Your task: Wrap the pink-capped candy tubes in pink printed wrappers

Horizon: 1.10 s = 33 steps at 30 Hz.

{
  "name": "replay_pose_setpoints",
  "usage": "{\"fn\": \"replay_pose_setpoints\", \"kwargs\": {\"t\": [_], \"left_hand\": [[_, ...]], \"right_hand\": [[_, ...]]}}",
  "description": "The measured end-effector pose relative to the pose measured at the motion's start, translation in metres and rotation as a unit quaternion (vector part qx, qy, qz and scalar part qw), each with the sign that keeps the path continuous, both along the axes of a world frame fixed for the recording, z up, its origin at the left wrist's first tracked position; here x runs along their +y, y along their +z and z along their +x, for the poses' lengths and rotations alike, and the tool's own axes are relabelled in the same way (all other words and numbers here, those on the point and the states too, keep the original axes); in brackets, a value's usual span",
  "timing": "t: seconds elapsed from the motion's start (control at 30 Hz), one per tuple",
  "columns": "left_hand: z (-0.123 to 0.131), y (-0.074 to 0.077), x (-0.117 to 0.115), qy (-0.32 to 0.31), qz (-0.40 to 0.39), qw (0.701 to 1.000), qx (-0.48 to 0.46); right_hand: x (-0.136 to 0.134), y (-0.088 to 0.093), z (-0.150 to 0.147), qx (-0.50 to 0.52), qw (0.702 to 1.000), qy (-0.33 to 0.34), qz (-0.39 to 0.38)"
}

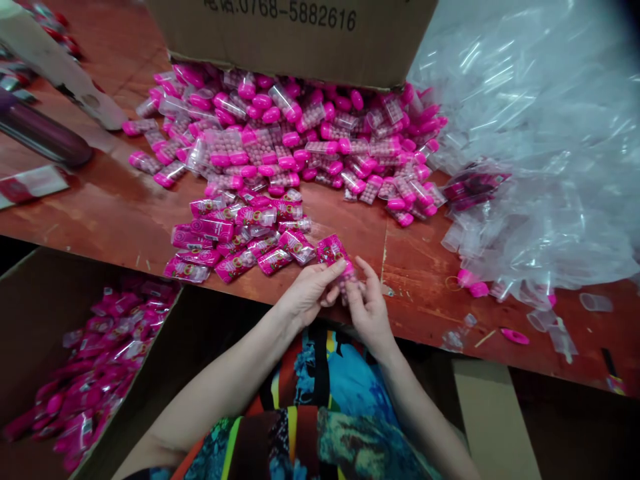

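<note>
At the near edge of the table, my left hand [309,292] pinches a small clear candy tube [347,279] filled with pale pink balls. A printed pink wrapper [331,249] sticks out beyond my left thumb, over the tube's upper end. My right hand [369,305] grips the lower part of the same tube, its index finger raised. The fingers partly hide the tube, so I cannot tell how far the wrapper covers it. Just left of my hands lies a group of wrapped tubes [240,233]. Farther back is a large heap of unwrapped pink-capped tubes [300,143].
A cardboard box [295,40] stands behind the heap. Clear plastic sleeves [540,147] cover the table's right side, with loose pink caps [473,283] near them. Below the table's left edge, an open carton [30,320] holds many wrapped tubes. A dark cylinder [45,130] lies at left.
</note>
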<state>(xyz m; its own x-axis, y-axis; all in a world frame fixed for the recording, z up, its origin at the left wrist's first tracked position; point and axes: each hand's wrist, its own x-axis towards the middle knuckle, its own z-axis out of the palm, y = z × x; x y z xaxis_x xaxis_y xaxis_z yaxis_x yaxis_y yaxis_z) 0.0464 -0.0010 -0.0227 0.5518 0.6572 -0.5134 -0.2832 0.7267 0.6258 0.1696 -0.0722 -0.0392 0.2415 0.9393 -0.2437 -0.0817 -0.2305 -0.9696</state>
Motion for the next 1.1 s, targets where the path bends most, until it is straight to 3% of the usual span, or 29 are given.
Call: {"fn": "replay_pose_setpoints", "kwargs": {"t": [0.1,0.27,0.37,0.6,0.77,0.97,1.1], "left_hand": [[0.002,-0.003,-0.002,0.017,-0.016,1.0,0.003],[0.004,-0.004,-0.006,0.019,-0.006,1.0,0.007],[0.001,0.0,-0.003,-0.003,0.003,1.0,-0.001],[0.0,0.001,0.001,0.004,-0.013,0.999,-0.029],[0.009,-0.003,-0.005,0.045,-0.029,0.998,0.032],[0.002,-0.001,-0.002,0.016,-0.033,0.999,-0.019],[-0.004,0.001,0.0,0.021,-0.018,0.999,-0.03]], "right_hand": [[0.0,-0.003,-0.004,-0.083,0.996,-0.019,0.032],[0.006,0.004,-0.01,0.127,0.99,-0.03,-0.049],[0.009,0.009,-0.009,0.164,0.984,-0.032,-0.059],[0.006,0.0,-0.001,0.047,0.999,-0.001,-0.011],[0.002,-0.01,-0.002,-0.04,0.999,0.016,0.019],[0.006,-0.002,-0.002,0.05,0.999,0.006,0.003],[0.002,0.001,-0.001,0.162,0.983,0.07,-0.044]]}}
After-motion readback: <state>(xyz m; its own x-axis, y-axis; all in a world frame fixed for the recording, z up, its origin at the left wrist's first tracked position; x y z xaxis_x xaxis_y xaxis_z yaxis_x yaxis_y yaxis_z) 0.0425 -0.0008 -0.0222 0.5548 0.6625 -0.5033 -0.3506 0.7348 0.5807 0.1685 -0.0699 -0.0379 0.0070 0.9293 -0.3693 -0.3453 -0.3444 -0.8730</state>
